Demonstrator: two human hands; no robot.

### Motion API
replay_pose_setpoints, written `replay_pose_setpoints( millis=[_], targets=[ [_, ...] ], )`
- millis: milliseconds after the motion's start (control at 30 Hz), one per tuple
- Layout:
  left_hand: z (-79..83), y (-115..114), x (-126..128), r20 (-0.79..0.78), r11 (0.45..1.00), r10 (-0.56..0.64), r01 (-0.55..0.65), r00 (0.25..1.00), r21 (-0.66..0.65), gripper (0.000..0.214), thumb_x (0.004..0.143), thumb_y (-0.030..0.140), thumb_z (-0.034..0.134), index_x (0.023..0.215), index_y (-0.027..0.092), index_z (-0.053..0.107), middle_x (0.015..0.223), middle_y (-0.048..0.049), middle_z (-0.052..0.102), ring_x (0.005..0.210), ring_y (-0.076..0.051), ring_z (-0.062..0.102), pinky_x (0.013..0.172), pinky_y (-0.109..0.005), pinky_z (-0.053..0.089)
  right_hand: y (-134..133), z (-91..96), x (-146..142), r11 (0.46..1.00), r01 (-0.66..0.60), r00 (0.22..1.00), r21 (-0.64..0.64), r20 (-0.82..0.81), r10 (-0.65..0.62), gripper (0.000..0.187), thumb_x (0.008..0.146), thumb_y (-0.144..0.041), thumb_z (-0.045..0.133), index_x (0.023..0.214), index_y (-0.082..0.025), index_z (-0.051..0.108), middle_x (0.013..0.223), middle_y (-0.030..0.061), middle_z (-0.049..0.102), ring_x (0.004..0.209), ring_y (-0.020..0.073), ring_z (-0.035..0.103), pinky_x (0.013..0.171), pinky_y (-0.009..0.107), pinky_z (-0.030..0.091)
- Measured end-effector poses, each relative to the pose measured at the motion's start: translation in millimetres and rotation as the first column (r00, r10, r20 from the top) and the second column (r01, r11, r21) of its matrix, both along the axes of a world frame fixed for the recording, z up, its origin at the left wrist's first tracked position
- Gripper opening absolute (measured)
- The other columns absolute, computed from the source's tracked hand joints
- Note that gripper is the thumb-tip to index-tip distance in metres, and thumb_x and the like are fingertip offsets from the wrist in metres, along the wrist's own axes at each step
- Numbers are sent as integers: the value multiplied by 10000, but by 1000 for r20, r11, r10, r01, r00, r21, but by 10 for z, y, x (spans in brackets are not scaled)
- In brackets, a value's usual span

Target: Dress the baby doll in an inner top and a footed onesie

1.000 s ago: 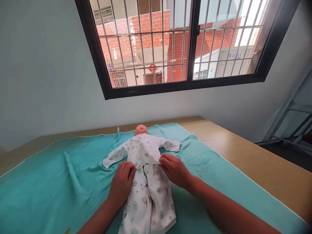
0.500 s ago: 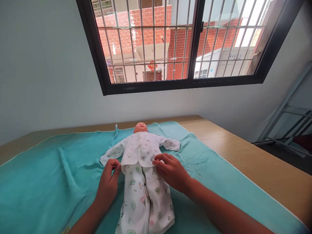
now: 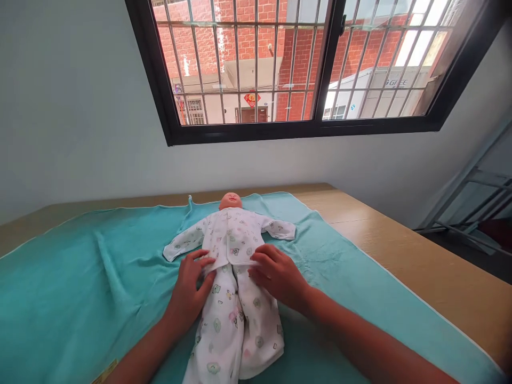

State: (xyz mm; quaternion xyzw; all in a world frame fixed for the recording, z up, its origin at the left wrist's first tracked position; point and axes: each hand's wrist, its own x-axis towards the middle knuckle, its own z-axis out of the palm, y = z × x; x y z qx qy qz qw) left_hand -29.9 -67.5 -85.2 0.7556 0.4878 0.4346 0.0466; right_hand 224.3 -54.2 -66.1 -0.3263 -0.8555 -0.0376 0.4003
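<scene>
A baby doll (image 3: 231, 200) lies on its back on a teal towel (image 3: 80, 277), dressed in a white printed top (image 3: 232, 237) and matching white trousers (image 3: 236, 325). My left hand (image 3: 188, 290) rests at the doll's waist on the left, fingers spread and flat against the top's hem. My right hand (image 3: 276, 274) lies on the waist at the right, fingers curled down over the hem. Whether the right fingers pinch the cloth is unclear. Both sleeves of the top spread out sideways.
The towel covers most of a wooden table (image 3: 420, 266), whose bare edge runs along the right. A grey wall and a barred black-framed window (image 3: 296, 64) stand behind. A metal frame (image 3: 472, 208) leans at the far right.
My left hand has moved from the left side onto the doll's waist and flattened out. The top's hem now lies smoother. The right hand has stayed at the waist.
</scene>
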Motion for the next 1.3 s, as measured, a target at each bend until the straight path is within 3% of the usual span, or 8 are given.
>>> replay_pose_setpoints(
  millis=[233,433,700,800,933,1067,1133,1300],
  targets=[
    [100,-61,-31,34,998,-45,43,998,46,51,895,209,501,919,215,545,1155,-67,548,1108,-214,508,954,-414,427,-5,165,143,917,-128,991,-377,-83,104,114,888,-178,512,882,-196,625,884,31,614,710,117,536,658,242,439],
    [271,-294,85,-60,939,-328,332,943,86,98,870,118,509,899,202,550,1146,-84,564,1127,-213,494,960,-403,418,-260,410,281,582,-80,856,-810,243,455,333,763,-513,667,692,-188,648,611,-37,596,517,83,453,483,218,308],
    [336,-476,333,-197,752,-660,636,725,-174,87,857,149,534,916,198,576,874,-33,643,865,-164,553,937,-399,400,-456,324,115,742,-14,792,-670,445,417,222,690,-279,648,524,-170,548,473,-62,437,469,69,256,483,253,215],
    [333,-481,336,-202,739,-673,640,712,-209,64,876,168,516,889,194,573,817,-19,630,794,-146,545,929,-391,390,-382,384,175,563,-103,820,-820,250,515,273,692,-232,625,494,-159,453,471,-77,369,476,58,248,461,231,212],
    [317,-468,317,-254,755,-655,616,711,-223,84,891,193,500,903,189,583,784,-21,612,768,-148,528,896,-381,387,-218,530,418,142,-321,801,-936,-189,568,309,786,-294,608,534,-158,492,503,-56,480,466,57,407,461,198,315],
    [320,-457,327,-307,767,-642,593,703,-245,137,902,192,477,950,198,606,810,-29,623,796,-159,527,874,-373,383,-50,579,674,-63,-478,710,-876,-428,558,337,821,-338,634,558,-134,579,520,-5,554,478,83,491,484,214,370],
    [328,-456,335,-306,762,-648,596,697,-254,160,908,189,469,959,209,619,863,-31,640,820,-156,535,883,-366,377,12,552,732,-79,-557,681,-827,-508,528,359,844,-331,617,547,-132,582,519,4,552,481,86,486,496,223,375],
    [366,-470,348,-302,735,-679,619,670,-278,297,917,258,492,1198,269,590,968,-24,676,888,-156,579,934,-366,354,53,399,584,131,-622,773,-772,-577,264,353,856,-341,620,576,-140,544,550,-11,527,517,85,452,522,232,370]
  ],
)
